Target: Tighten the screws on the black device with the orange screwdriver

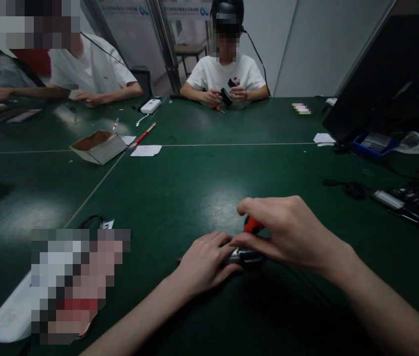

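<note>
My left hand (pixel 209 259) rests on the green table, fingers closed over a long black-and-silver device (pixel 248 256) that lies flat. Most of the device's left part is hidden under that hand, and a dark cord seems to trail off to the lower right. Above the device, my right hand (pixel 287 232) pinches the orange-and-black handle of a screwdriver (pixel 253 225). The handle stands roughly upright over the silver part. Its tip is hidden behind my fingers, so contact with the device cannot be made out.
An open cardboard box (pixel 100 148), a red pencil-like stick (pixel 145 134) and paper slips (pixel 146 150) lie ahead left. Blurred-out items and a white pouch (pixel 7 316) are near left. At right are a blue tray (pixel 374 144) and corded devices (pixel 391 200). Co-workers sit opposite.
</note>
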The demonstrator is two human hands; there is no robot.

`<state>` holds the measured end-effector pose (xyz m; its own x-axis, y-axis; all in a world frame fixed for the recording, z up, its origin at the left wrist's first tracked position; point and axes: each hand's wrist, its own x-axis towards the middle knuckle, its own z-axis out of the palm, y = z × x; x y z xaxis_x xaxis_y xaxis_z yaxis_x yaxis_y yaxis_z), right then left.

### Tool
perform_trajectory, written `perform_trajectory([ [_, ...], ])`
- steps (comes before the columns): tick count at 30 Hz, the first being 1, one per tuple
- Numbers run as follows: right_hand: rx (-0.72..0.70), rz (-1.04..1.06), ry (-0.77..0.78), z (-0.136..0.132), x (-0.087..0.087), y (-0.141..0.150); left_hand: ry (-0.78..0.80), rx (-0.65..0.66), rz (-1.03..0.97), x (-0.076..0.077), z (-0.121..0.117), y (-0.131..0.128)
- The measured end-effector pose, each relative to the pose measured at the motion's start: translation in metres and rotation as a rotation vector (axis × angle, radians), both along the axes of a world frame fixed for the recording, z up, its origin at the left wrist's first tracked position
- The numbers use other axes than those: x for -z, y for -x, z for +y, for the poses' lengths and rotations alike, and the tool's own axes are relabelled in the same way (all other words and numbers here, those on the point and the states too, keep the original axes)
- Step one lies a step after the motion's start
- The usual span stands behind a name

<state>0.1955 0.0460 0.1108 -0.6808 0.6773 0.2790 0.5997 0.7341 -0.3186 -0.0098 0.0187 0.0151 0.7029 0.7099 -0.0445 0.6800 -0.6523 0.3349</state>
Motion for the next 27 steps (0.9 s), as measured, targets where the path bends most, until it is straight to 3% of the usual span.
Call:
perform_trajectory([
  [7,-0.013,-0.057,0.045,0.009,-0.007,0.008,-0.058,0.024,0.083,0.0,0.003,-0.001],
  [16,-0.062,0.026,0.11,0.017,-0.009,0.005,-0.083,-0.003,0.147,-0.001,0.008,-0.006],
  [27,0.007,0.191,0.085,0.028,0.015,0.003,-0.166,-0.056,0.159,0.013,0.003,-0.007],
])
